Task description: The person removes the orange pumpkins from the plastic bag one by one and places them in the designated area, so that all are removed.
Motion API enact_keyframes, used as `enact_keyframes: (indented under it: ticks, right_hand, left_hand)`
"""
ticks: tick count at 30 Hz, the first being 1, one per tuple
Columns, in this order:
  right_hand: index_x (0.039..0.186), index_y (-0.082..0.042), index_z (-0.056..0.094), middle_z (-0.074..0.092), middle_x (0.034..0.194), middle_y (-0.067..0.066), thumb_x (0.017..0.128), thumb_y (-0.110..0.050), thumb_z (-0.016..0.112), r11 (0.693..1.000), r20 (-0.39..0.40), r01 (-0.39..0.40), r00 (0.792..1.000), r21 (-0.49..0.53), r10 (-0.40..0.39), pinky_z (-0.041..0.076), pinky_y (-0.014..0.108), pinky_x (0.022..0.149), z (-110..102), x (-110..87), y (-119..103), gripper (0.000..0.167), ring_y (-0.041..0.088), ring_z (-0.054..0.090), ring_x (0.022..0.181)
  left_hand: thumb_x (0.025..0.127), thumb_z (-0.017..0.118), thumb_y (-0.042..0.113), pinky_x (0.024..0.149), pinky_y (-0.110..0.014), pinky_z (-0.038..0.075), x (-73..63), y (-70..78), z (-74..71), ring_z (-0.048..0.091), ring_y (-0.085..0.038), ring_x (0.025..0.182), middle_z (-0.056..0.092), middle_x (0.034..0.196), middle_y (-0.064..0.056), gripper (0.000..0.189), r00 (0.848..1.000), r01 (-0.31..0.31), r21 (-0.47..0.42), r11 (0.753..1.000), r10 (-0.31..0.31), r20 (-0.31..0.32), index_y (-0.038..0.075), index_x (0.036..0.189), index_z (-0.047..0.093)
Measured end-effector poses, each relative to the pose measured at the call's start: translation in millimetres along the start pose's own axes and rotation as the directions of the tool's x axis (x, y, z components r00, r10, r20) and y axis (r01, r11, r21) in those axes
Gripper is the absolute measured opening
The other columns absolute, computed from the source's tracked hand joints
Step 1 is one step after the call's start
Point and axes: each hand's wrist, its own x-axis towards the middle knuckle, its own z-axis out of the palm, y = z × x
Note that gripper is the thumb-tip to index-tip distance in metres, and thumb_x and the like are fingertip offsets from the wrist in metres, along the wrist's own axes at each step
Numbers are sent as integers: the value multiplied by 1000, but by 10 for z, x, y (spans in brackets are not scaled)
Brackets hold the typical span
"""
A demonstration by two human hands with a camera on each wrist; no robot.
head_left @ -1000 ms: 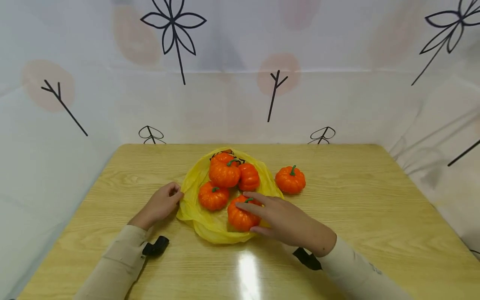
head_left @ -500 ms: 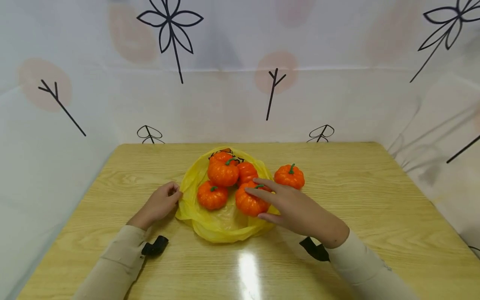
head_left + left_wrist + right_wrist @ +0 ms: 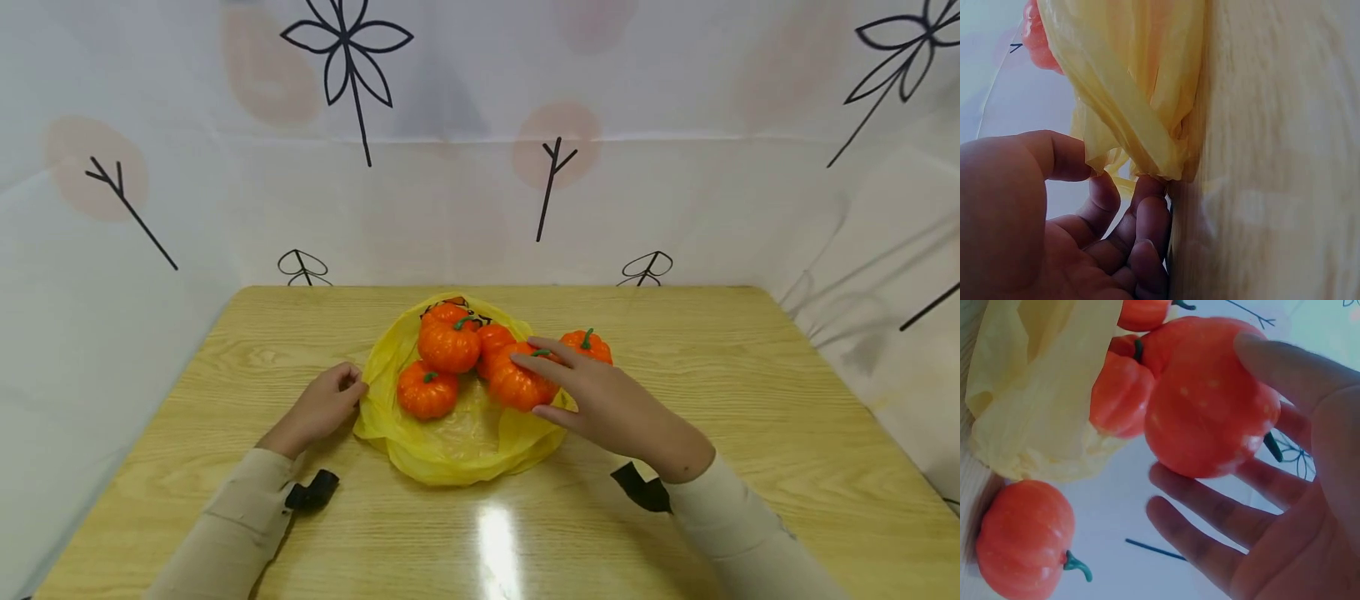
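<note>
A yellow plastic bag [image 3: 450,457] lies spread open at the middle of the table, with several orange toy pumpkins [image 3: 450,346] in it. At its left side my left hand [image 3: 322,410] pinches the bag's edge; the left wrist view shows the thin yellow film [image 3: 1129,100] between thumb and fingers. My right hand [image 3: 618,404] holds one pumpkin [image 3: 519,385] between thumb and fingers over the bag's right part. In the right wrist view this pumpkin [image 3: 1210,400] appears raised, its green stem beside the fingers. Another pumpkin [image 3: 596,346] sits outside the bag, partly hidden behind my right hand.
The light wood table [image 3: 712,375] ends at a white cloth backdrop [image 3: 450,208] with black plant drawings. Black straps [image 3: 311,492] hang at both sleeves. Inside the bag, one pumpkin [image 3: 427,392] stands at the left and others are heaped at the back.
My right hand has moved the pumpkin it holds from the bag's front up and to the right, towards the bag's right rim. My left hand has stayed at the bag's edge.
</note>
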Motion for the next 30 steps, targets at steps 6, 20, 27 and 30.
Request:
enact_keyframes:
  ticks: [6,20,27,30]
  right_hand:
    - [146,-22,50,42,154,12,86,-22,79,999,-44,-33,999,-12,32,54,28,69,-39,10,55,67,12,66,79]
    - [144,-15,53,41,154,12,87,-23,78,989,-147,-146,979,-39,139,56,51,85,-66,15,205,63,37,64,111]
    - [147,-16,48,39,155,13,89,-23,76,969,-139,-244,961,-33,237,57,48,77,-81,23,264,65,35,67,94]
    - [147,-14,47,38,155,16,89,-22,76,961,-152,-276,951,-30,269,57,48,74,-92,24,295,65,38,67,94]
  left_hand:
    - [101,50,24,66,-29,43,3,28,0,50,-19,76,57,89,-7,17,1000,8,4,1000,-8,-9,9,100,56]
    - [102,50,24,66,-30,42,-4,17,-3,49,-19,75,54,87,-6,16,1000,0,2,1000,0,-3,8,101,55]
    - [102,51,23,64,-30,41,-10,31,-12,49,-18,74,54,86,-5,17,1000,-8,-16,1000,8,-3,7,101,55]
    - [102,51,23,65,-30,42,-6,18,-13,49,-18,75,55,87,-5,17,1000,-11,-14,1000,11,-4,7,100,55]
